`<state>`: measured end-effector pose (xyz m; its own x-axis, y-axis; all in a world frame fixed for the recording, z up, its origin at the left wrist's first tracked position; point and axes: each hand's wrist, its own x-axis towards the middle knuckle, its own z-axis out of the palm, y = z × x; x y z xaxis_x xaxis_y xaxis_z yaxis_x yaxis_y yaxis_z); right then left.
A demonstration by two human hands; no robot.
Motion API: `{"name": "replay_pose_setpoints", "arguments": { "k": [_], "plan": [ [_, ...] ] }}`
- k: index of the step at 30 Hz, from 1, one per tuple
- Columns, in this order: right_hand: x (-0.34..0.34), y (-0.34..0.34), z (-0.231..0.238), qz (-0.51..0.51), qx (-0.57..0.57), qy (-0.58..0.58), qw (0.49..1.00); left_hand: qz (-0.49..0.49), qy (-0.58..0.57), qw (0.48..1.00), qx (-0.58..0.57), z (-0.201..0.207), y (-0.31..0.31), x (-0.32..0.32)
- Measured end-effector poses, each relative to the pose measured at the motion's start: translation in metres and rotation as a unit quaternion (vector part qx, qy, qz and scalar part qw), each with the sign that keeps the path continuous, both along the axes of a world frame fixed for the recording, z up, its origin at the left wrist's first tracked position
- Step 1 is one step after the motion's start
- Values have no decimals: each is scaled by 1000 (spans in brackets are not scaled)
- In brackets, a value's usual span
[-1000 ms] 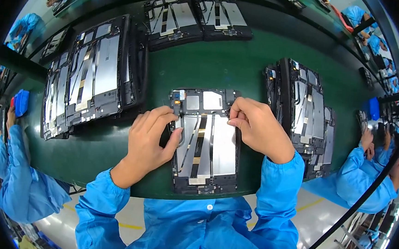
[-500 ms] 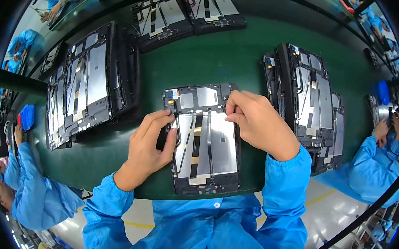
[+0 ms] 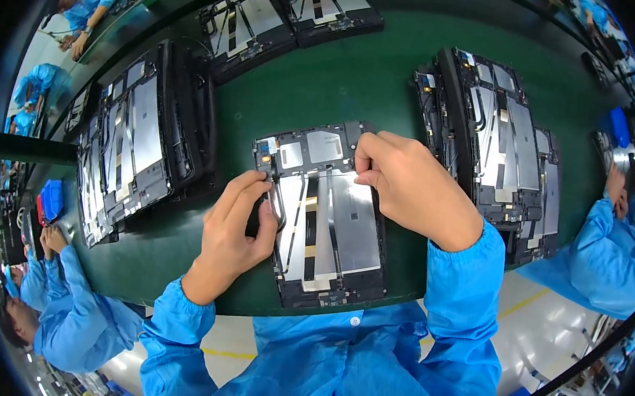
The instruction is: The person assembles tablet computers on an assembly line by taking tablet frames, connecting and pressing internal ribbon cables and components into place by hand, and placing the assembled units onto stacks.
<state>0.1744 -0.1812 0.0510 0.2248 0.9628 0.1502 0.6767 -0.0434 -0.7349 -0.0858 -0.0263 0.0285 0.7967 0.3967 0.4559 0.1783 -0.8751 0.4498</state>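
An opened tablet (image 3: 360,223) lies face-down before me, its silver inner plates, black ribbon cables and dark frame exposed. My left hand (image 3: 228,230) is at its left side, the curled fingertips and thumb holding the edge near the upper corner. Over the upper right edge, my right hand (image 3: 422,194) has thumb and index finger pinched together at the dark frame beside the silver plates. Whatever lies between those fingertips is too small or hidden to make out.
A leaning stack of similar opened tablets (image 3: 144,123) stands left on the green table (image 3: 296,86). Another stack (image 3: 520,138) is to the right, and more tablets (image 3: 252,28) lie at the back. Co-workers in blue sit at both sides, with a blue bin (image 3: 52,199) at far left.
The view has shifted slightly. Both hands keep nearly the same places on the tablet; the right hand's pinch still sits at the upper right edge.
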Motion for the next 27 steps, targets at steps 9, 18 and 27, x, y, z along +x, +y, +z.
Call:
{"name": "replay_pose_setpoints", "arguments": {
  "k": [9,18,27],
  "plan": [
    [1,6,-4,-29,31,-12,999,-2,-2,1000,2,-7,1,0],
    [-2,6,2,-41,12,-1,999,26,-65,986,-148,-23,7,-10],
    [-3,3,15,-40,-47,26,998,33,-47,994,-97,-12,5,-4]
  ]
}}
